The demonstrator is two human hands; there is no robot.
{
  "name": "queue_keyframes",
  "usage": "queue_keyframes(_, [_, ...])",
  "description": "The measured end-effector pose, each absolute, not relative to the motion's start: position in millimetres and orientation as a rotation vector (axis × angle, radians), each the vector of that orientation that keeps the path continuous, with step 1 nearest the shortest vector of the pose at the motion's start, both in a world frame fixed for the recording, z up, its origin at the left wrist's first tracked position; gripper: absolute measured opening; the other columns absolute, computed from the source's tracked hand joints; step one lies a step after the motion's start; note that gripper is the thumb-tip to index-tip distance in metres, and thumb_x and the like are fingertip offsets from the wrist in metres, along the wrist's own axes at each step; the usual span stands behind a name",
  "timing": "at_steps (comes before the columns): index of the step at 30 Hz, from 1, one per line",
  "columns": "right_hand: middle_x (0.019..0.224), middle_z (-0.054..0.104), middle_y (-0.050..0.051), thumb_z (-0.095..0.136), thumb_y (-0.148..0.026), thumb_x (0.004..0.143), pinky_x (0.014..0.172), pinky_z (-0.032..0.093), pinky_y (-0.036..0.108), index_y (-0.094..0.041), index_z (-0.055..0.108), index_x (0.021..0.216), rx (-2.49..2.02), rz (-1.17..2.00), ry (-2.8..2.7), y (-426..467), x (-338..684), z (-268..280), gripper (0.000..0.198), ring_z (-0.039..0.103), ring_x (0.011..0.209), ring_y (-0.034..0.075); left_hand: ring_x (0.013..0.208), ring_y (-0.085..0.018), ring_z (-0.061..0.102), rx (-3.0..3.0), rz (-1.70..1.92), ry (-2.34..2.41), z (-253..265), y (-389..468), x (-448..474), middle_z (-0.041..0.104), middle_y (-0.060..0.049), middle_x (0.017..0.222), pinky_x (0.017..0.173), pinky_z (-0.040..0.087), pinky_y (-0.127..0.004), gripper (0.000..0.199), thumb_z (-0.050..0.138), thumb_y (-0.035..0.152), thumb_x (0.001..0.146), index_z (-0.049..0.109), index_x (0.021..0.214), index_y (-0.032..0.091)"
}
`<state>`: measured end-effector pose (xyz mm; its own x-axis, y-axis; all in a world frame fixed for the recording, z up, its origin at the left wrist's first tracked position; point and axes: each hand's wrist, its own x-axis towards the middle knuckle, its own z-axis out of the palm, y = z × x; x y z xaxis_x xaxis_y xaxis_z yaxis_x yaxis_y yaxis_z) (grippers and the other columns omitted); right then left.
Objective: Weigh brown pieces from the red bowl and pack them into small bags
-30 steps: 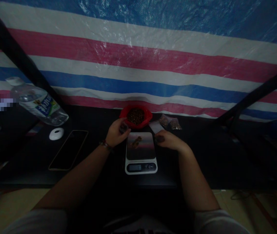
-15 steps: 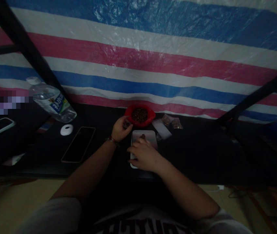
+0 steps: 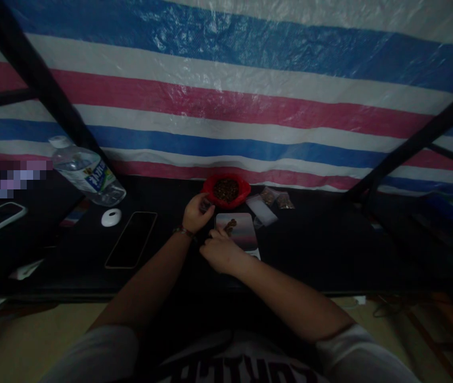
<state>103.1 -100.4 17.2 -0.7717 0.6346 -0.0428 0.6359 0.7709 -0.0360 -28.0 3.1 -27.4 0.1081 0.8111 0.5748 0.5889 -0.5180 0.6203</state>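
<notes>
My left hand (image 3: pixel 196 214) is closed beside the red bowl (image 3: pixel 245 190), its thumb and fingers around a small clear plastic bag (image 3: pixel 205 205) that is mostly hidden. Small brown pellets or beans (image 3: pixel 226 189) fill the bowl. Just below it lies a flat, rounded-corner white scale-like plate (image 3: pixel 246 238) with a pinkish-grey top. A small cluster of brown pieces (image 3: pixel 231 227) rests on that top. My right hand (image 3: pixel 220 252) is over the plate's left edge, fingers curled and the index finger close to the cluster; what these fingers hold, if anything, is hidden.
Right of the bowl lie small bags of brown bits (image 3: pixel 285 200) and a whitish flat bag (image 3: pixel 263 210). On the left are a dark phone (image 3: pixel 131 240), a white earbud case (image 3: pixel 111 217) and a tilted water bottle (image 3: pixel 86 173). A striped sheet (image 3: pixel 226 111) hangs behind the black table.
My right hand has drawn left and toward me across the plate, uncovering the brown cluster. My left hand stays by the bowl. The view has shifted slightly.
</notes>
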Motion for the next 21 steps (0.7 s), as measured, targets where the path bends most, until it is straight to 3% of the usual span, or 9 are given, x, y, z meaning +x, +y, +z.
queue_keyframes(3, [0.087, 0.066, 0.01, 0.049, -0.012, 0.085, 0.084, 0.042, 0.042, -0.014, 0.066, 0.09, 1.054, -0.101, 2.906, -102.2, 95.6, 18.8, 0.018, 0.053, 0.094, 0.025, 0.085, -0.018, 0.061, 2.165, 1.366, 1.357, -27.7, 2.7, -27.9, 0.064, -0.005, 0.089, 0.081, 0.05, -0.033, 0.039, 0.059, 0.03, 0.079, 0.053, 0.115, 0.015])
queue_keyframes(7, [0.091, 0.065, 0.01, 0.047, -0.014, 0.087, 0.078, 0.044, 0.037, -0.015, 0.063, 0.092, 1.058, -0.111, 2.883, -107.7, 86.4, 15.8, 0.017, 0.056, 0.089, 0.022, 0.08, -0.017, 0.06, 2.138, 1.389, 1.34, -29.9, 4.1, -26.7, 0.064, -0.005, 0.087, 0.079, 0.05, -0.033, 0.038, 0.06, 0.028, 0.078, 0.053, 0.113, 0.015])
queue_keyframes(13, [0.088, 0.064, 0.006, 0.051, -0.013, 0.084, 0.077, 0.044, 0.035, -0.018, 0.063, 0.09, 1.121, -0.127, 3.022, -99.1, 93.5, 25.5, 0.015, 0.055, 0.088, 0.022, 0.077, -0.017, 0.06, 2.106, 1.406, 1.3, -33.9, 8.0, -27.8, 0.063, -0.004, 0.083, 0.076, 0.05, -0.032, 0.039, 0.06, 0.028, 0.078, 0.053, 0.114, 0.015])
queue_keyframes(17, [0.099, 0.064, 0.004, 0.057, -0.011, 0.079, 0.087, 0.04, 0.034, -0.02, 0.063, 0.092, 1.346, -0.283, 3.182, -69.1, 120.8, 41.3, 0.017, 0.051, 0.099, 0.021, 0.077, -0.017, 0.061, 2.099, 1.399, 1.247, -34.6, 7.6, -28.3, 0.063, -0.004, 0.085, 0.076, 0.051, -0.033, 0.045, 0.063, 0.03, 0.075, 0.052, 0.116, 0.016])
queue_keyframes(21, [0.097, 0.065, 0.004, 0.058, -0.012, 0.08, 0.089, 0.039, 0.034, -0.019, 0.064, 0.091, 1.7, -0.393, 3.283, -41.3, 144.1, 39.7, 0.015, 0.053, 0.096, 0.019, 0.084, -0.019, 0.062, 2.215, 1.395, 1.154, -31.7, 2.1, -24.0, 0.064, -0.006, 0.094, 0.081, 0.051, -0.035, 0.053, 0.067, 0.029, 0.069, 0.053, 0.118, 0.015])
